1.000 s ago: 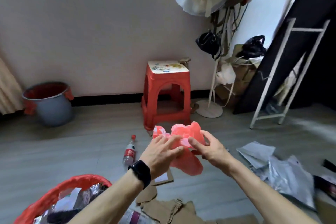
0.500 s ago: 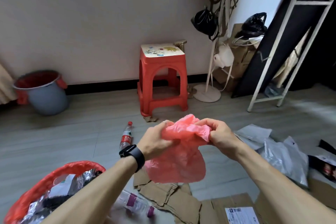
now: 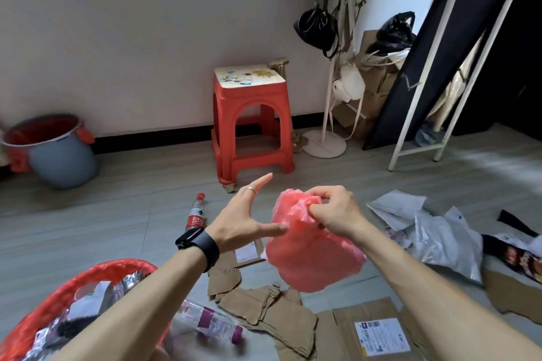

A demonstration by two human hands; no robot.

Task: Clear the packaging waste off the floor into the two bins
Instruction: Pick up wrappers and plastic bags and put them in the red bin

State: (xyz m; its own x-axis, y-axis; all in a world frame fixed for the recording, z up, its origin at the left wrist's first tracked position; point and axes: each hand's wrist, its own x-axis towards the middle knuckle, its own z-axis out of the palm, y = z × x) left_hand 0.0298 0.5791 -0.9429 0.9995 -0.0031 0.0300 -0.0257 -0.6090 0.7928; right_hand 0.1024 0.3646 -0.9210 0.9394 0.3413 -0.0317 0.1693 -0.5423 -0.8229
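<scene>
- Near bin point(image 3: 96, 271): red-lined, part full, low left under the left forearm.
- Red bag point(image 3: 311, 258): held in the air, hanging vertically, neck bunched and pinched by the right hand point(image 3: 337, 214).
- Left hand point(image 3: 240, 223): open, fingers spread, thumb at the bag's side (contact unclear).
- Judgement: the near bin lies down-left of the bag, while the far bin point(image 3: 64, 164) stands well apart by the wall.

Free: bare floor point(image 3: 88, 228) left-centre, through to grey bin point(image 3: 64, 161) | Obstacles: bottle point(image 3: 197, 214) lying mid-floor, red stool point(image 3: 249, 94) behind | cardboard point(image 3: 264, 311), mailers point(image 3: 445, 240) litter foreground, right.
</scene>
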